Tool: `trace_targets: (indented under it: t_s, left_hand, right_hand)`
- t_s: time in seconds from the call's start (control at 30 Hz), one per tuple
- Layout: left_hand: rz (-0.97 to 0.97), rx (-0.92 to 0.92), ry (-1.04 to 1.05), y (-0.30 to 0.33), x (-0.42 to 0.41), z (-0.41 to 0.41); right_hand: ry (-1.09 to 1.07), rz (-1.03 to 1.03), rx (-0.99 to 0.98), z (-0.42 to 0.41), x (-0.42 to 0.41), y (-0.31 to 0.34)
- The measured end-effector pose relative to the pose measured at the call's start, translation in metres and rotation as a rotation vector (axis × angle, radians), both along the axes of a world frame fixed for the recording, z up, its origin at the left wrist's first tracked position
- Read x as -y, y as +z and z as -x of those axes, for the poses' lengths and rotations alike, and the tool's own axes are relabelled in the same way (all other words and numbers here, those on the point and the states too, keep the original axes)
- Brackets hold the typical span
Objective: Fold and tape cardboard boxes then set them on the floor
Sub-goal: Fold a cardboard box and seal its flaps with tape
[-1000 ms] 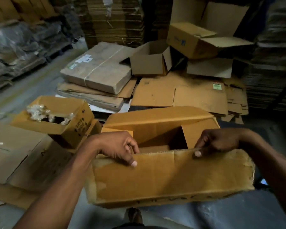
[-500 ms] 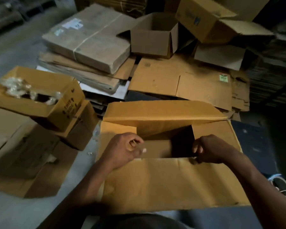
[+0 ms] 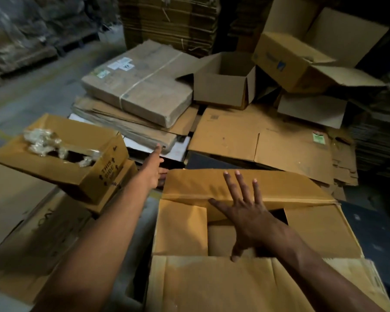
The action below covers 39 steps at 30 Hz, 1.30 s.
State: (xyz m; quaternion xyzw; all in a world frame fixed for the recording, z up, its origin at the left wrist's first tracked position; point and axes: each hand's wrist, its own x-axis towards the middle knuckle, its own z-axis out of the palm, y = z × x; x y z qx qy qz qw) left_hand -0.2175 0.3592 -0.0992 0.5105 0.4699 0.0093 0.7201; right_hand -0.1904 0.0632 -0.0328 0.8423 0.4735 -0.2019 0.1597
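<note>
Fingers (image 3: 240, 188) of the right hand (image 3: 248, 212) lie spread flat on the far flap of the yellow box (image 3: 245, 287), whose inside shows only cardboard. Left hand (image 3: 153, 167) reaches out, fingers straight, beside a smaller box (image 3: 77, 167) holding crumpled plastic (image 3: 41, 140).

Right hand (image 3: 248, 219) spread flat over box (image 3: 320, 230); left hand (image 3: 153, 167) reaches beyond.

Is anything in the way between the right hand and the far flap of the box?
No. The right hand already lies spread open on the far flap of the box, with nothing visible between them.
</note>
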Motion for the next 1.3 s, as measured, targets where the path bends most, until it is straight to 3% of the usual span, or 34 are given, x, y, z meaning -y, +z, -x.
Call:
trace_targets:
  t_s: [0.13,0.43,0.7,0.87,1.03,1.3]
  left_hand:
    - [-0.003,0.187,0.168,0.002,-0.004,0.004]
    - [-0.171,0.436,0.182,0.061,0.034,0.053]
    - [-0.737,0.481,-0.051,0.041,0.118,0.128]
    - [-1.019,0.426,-0.193,-0.007,0.137,0.170]
    - [-1.280,0.257,-0.434,-0.043,0.148,0.195]
    - [-1.267,0.295,-0.516,-0.049,0.112,0.130]
  right_hand:
    - [-0.042,-0.048,0.037,0.008,0.007,-0.002]
    - [-0.102,-0.393,0.196,0.037,0.039,-0.018]
    - [-0.312,-0.766,0.306,0.064,0.085,-0.041]
    - [-0.257,-0.673,0.298,0.062,0.122,-0.047]
    - [-0.157,-0.582,0.196,0.049,0.164,-0.060]
    - [-0.398,-0.477,0.093,0.049,0.208,-0.074]
